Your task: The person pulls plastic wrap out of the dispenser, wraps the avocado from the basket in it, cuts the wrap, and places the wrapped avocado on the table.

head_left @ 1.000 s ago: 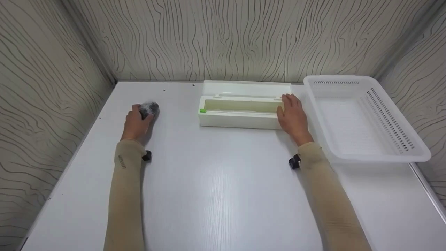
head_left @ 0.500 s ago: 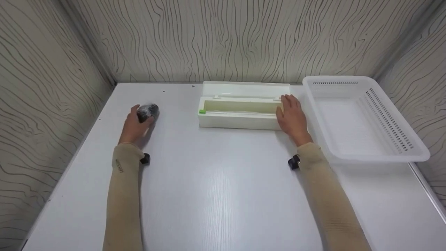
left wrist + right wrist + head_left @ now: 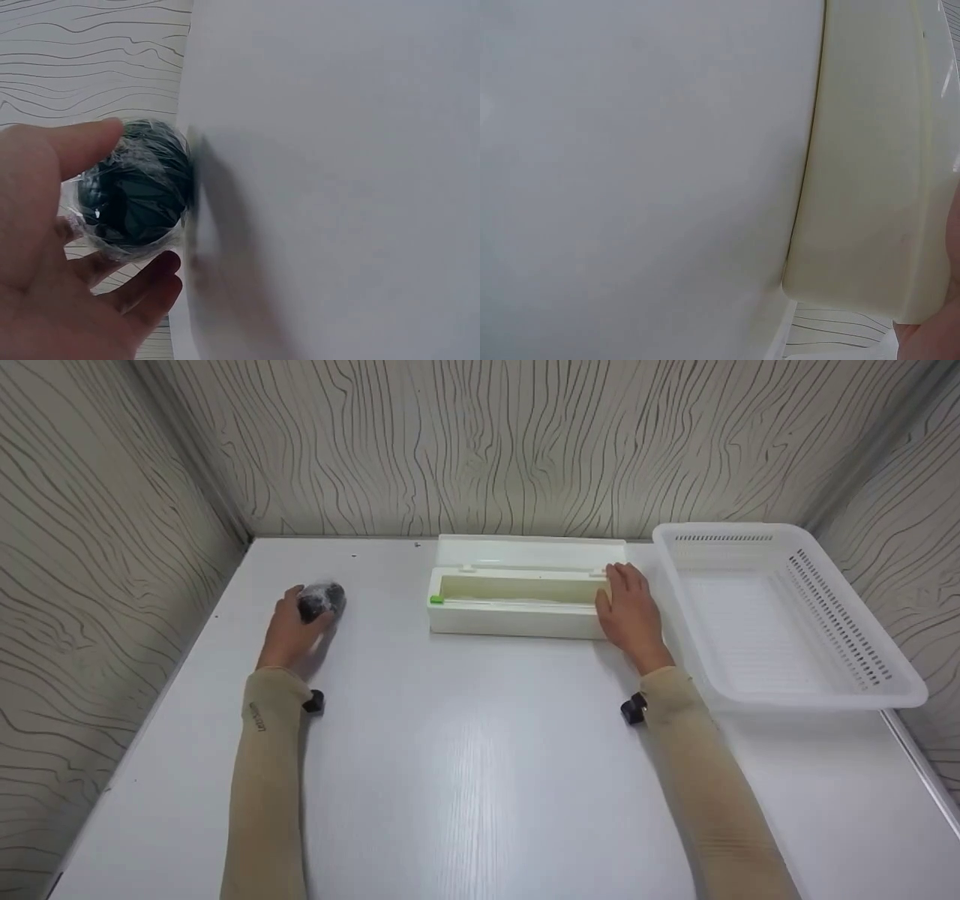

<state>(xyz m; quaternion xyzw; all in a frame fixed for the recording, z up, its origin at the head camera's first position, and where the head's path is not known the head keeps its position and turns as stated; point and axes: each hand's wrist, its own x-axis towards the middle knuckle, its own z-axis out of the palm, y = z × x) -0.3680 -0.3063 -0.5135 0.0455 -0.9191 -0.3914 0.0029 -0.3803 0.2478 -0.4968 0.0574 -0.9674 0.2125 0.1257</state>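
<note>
A dark, round thing wrapped in clear film [image 3: 324,598] is at the far left of the table. My left hand [image 3: 287,631] holds it from its left side, thumb on one side and fingers on the other. Up close in the left wrist view the wrapped ball [image 3: 139,187] looks dark green under crinkled film. At the back centre stands a long white cling film dispenser [image 3: 510,622], its lid [image 3: 525,551] tipped back and a green slider [image 3: 436,599] at its left end. My right hand [image 3: 634,615] grips the dispenser's right end; the right wrist view shows mostly its front wall [image 3: 862,165].
A white plastic basket [image 3: 911,690] with slotted sides stands at the right, close beside my right hand. Wood-patterned walls [image 3: 480,450] rise behind the white table [image 3: 465,765] and on both sides.
My left hand and wrist have drawn back very slightly toward me, still holding the wrapped ball. The right hand and the dispenser stay where they were.
</note>
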